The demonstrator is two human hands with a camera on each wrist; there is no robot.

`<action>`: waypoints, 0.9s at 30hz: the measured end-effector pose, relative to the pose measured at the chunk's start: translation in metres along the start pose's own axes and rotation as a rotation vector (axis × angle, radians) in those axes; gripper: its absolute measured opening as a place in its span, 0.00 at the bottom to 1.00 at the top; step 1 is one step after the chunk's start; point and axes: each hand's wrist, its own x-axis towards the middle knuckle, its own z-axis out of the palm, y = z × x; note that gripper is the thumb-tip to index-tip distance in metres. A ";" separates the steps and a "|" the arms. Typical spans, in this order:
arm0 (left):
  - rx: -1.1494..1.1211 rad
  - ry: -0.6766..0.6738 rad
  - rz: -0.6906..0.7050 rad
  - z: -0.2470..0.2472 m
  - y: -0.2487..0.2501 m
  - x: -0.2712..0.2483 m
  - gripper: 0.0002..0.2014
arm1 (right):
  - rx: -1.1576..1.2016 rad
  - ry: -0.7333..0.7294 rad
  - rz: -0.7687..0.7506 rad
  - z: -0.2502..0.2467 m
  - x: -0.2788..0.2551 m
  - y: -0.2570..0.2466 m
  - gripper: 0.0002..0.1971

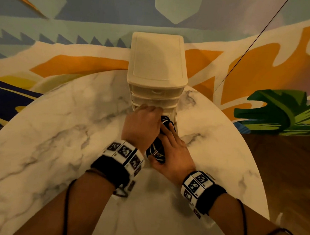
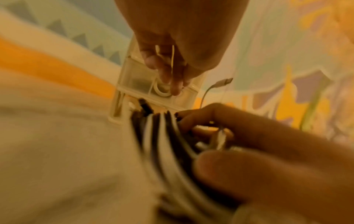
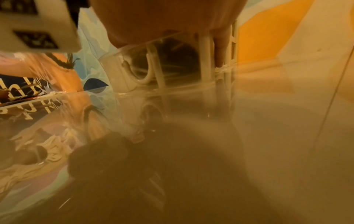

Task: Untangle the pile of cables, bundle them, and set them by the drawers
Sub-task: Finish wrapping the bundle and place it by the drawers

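Note:
A bundle of black and white cables (image 1: 155, 150) lies on the marble table (image 1: 60, 142) right in front of the white drawer unit (image 1: 156, 62). My right hand (image 1: 173, 152) grips the bundle (image 2: 162, 136) from the right, fingers and thumb curled round it. My left hand (image 1: 143, 121) reaches over the bundle into the pulled-out bottom drawer (image 2: 138, 78). Its fingers (image 2: 168, 71) point down into a compartment and seem to pinch a thin pale band. A white cable end with a plug (image 2: 227, 81) sticks up behind the bundle. The right wrist view is blurred.
The drawer unit stands at the far edge of the round table, against a painted wall (image 1: 70, 22). A coiled white cable (image 2: 162, 91) lies in the open drawer. Bare marble spreads left and right of my hands. Wooden floor (image 1: 291, 163) shows beyond the table's right edge.

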 end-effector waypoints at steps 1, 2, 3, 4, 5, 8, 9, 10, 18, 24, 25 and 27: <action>0.017 0.027 0.064 -0.001 -0.003 -0.008 0.11 | 0.005 -0.004 0.008 0.000 0.001 0.000 0.38; 0.009 0.033 0.105 -0.003 -0.005 -0.014 0.14 | 0.002 -0.014 0.012 0.001 0.000 0.000 0.39; -0.040 0.023 0.100 -0.004 -0.004 -0.018 0.18 | -0.006 -0.020 0.011 0.001 0.001 -0.001 0.39; -0.125 0.010 0.041 -0.007 -0.002 -0.017 0.21 | -0.010 -0.022 0.008 0.001 0.000 -0.001 0.39; -0.237 0.010 -0.040 -0.009 0.000 -0.013 0.22 | -0.011 -0.022 0.006 0.001 0.000 -0.001 0.38; -0.360 0.050 -0.159 -0.016 0.016 0.012 0.18 | 0.002 -0.035 -0.002 -0.002 -0.001 -0.002 0.37; -0.333 0.027 -0.158 -0.020 0.023 0.019 0.16 | 0.002 -0.032 -0.009 -0.003 -0.001 -0.003 0.37; -0.299 -0.019 -0.154 -0.023 0.029 0.026 0.15 | 0.001 -0.025 -0.016 -0.003 -0.001 -0.003 0.37; -0.061 -0.387 -0.129 -0.018 0.012 0.043 0.08 | -0.016 -0.037 0.002 -0.002 -0.001 -0.002 0.36; -0.269 -0.447 -0.246 -0.014 0.002 0.033 0.11 | -0.004 -0.069 -0.004 -0.006 -0.001 -0.004 0.35; -0.311 -0.405 -0.263 -0.013 0.001 0.032 0.13 | -0.002 -0.060 -0.010 -0.006 -0.001 -0.004 0.34; -0.292 -0.367 -0.281 -0.011 -0.004 0.029 0.16 | 0.017 -0.041 -0.003 -0.005 -0.002 -0.004 0.34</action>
